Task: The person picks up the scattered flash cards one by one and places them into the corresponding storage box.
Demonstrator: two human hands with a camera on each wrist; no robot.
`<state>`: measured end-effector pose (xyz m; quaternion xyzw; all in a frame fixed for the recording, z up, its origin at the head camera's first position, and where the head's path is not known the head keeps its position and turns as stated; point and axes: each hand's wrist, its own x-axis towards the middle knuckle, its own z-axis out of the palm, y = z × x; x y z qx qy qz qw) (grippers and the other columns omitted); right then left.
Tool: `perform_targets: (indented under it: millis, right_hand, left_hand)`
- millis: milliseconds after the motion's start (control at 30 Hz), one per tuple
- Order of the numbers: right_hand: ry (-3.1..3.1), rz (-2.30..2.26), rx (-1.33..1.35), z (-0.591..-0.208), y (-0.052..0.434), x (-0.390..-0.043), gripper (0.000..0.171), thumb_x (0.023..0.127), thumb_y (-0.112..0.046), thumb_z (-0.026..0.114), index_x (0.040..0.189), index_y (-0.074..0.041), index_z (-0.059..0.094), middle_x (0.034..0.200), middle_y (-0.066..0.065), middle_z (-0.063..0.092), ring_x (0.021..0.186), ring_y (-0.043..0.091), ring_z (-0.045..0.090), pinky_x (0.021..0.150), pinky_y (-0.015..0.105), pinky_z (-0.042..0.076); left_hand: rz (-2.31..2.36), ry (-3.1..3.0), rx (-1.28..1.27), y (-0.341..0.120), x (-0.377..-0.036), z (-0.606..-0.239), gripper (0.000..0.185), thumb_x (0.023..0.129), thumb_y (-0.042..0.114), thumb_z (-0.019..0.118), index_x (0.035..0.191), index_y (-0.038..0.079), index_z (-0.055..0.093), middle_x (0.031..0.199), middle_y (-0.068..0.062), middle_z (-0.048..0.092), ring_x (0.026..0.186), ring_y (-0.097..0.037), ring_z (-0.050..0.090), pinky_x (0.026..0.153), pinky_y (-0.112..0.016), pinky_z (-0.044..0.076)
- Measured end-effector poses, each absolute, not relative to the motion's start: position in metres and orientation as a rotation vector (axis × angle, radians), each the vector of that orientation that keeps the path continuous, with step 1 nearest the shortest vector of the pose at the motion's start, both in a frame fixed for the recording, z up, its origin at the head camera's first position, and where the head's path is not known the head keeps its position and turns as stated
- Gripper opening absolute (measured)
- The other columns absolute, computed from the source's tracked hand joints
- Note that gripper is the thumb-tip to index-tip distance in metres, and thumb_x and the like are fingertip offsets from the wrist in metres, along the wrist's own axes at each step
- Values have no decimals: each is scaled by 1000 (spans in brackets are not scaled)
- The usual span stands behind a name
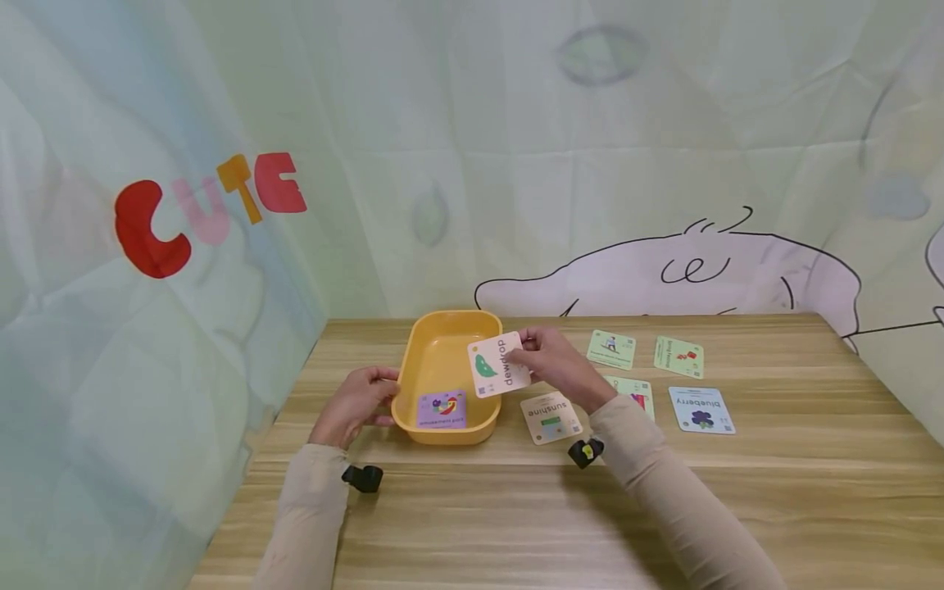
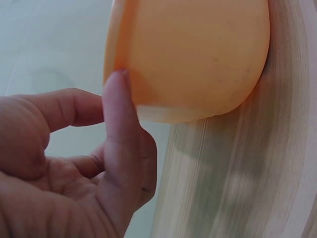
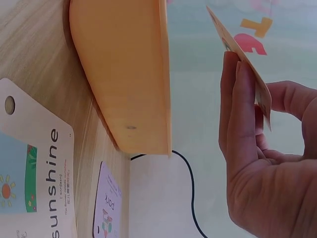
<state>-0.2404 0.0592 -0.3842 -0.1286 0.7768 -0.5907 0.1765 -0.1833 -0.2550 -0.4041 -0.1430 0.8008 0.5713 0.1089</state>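
My left hand (image 1: 360,403) pinches the left rim of a yellow plastic bin (image 1: 446,437) between thumb and fingers, seen closely in the left wrist view. My right hand (image 1: 564,366) holds a "dewdrop" picture card (image 1: 492,378) between thumb and fingers, raised at the bin's right rim. In the right wrist view the card (image 3: 247,59) appears nearly edge-on, above the bin's wall. Inside the bin, near its front, lies a purple card (image 1: 433,418) with a colourful picture. Beside the bin on the table is a "sunshine" card (image 1: 542,419), below the right hand.
Farther right lie a "blueberry" card (image 1: 701,410) and several green-bordered cards (image 1: 680,357), one partly covered by the right forearm. A lilac "park" card (image 3: 107,203) shows in the right wrist view. A printed cloth (image 1: 413,164) hangs behind the wooden table (image 1: 472,524).
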Motion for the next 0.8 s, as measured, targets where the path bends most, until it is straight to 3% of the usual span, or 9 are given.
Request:
perform_targets:
  millis: [800]
  right_hand:
    - [2170, -1705, -385, -393, 41, -241, 16, 98, -13, 66, 110, -2, 64, 103, 11, 70, 86, 17, 67, 72, 30, 60]
  left_hand:
    - [1687, 2354, -411, -255, -184, -405, 36, 103, 12, 55, 136, -2, 52, 116, -18, 60, 91, -23, 62, 70, -34, 64]
